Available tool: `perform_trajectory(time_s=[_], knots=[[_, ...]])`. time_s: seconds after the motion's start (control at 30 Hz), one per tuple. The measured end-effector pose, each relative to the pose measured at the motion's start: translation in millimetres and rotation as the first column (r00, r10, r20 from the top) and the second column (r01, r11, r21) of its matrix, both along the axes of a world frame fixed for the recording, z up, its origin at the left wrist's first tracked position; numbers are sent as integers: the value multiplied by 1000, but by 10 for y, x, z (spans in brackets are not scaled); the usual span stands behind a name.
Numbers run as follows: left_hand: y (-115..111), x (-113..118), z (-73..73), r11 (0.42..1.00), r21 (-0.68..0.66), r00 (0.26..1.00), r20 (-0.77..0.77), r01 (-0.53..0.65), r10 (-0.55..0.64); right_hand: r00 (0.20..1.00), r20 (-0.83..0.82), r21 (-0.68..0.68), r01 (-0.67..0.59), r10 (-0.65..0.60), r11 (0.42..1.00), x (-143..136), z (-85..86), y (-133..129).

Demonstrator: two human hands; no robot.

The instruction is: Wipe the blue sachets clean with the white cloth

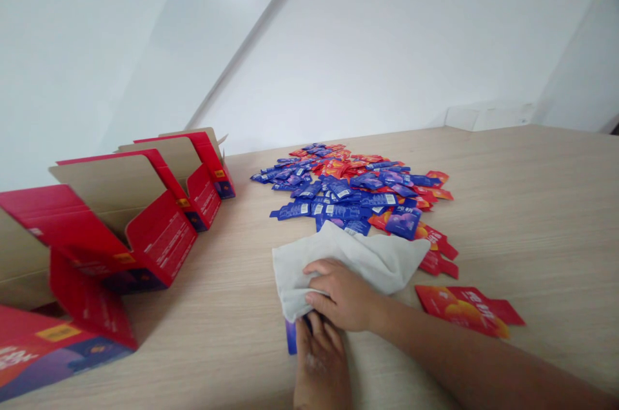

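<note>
A white cloth (358, 255) lies spread on the wooden table, just in front of the pile of packets. My right hand (341, 294) rests on it with bent fingers, gripping or pressing its near part. Below it, my left hand (320, 355) reaches up from the bottom edge; its fingers are bent at the cloth's near edge, on a blue packet (291, 338) that shows partly beside them. The rest of that packet is hidden under the cloth and fingers.
Blue packets (338, 187) and red packets (338, 168) form a pile beyond the cloth. Larger red packets (464, 310) lie right of my right forearm. Open red boxes (162, 236) stand in a row at the left. A white object (498, 117) stands against the back wall.
</note>
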State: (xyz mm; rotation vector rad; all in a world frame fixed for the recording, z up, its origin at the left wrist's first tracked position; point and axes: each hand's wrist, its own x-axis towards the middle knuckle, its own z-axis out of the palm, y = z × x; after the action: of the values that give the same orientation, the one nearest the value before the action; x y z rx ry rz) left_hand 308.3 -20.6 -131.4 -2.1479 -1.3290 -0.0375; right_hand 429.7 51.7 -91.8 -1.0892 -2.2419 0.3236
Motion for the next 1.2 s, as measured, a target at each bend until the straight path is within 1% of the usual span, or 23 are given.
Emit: perform_trajectory(time_s=[0.13,0.3,0.43,0.7,0.77,0.87,0.97,1.03,1.1,1.2], knots=[[0,0,-24,1000,19,1000,11,-6,6,1000,-6,8,2,-2,1000,0,2,-2],[-4,-1,-8,1000,-10,1000,9,-9,9,1000,4,-7,8,-8,1000,3,11,-9],[-8,3,-3,1000,-1,1000,-5,-24,24,1000,21,-17,17,-16,1000,0,2,0],[-28,28,5,998,-51,999,19,-35,36,996,29,-11,83,-83,996,-16,-11,15],[-35,30,-5,998,-50,999,23,-33,34,998,-3,6,67,-67,998,-14,-2,7],[-37,35,-20,998,-48,999,11,-35,36,999,-42,19,-7,8,1000,-8,19,-7],[-33,48,-19,998,-51,999,-10,-49,48,997,-20,11,-77,78,997,-6,32,-17],[-34,57,-12,997,-47,998,-14,-59,59,995,8,0,-101,101,995,-8,33,-19],[-37,64,-6,997,-46,998,-8,-65,65,995,28,-12,-100,100,995,-13,28,-16],[-43,63,-1,996,-73,998,18,-56,58,998,40,-28,-48,49,998,-19,20,-6]])
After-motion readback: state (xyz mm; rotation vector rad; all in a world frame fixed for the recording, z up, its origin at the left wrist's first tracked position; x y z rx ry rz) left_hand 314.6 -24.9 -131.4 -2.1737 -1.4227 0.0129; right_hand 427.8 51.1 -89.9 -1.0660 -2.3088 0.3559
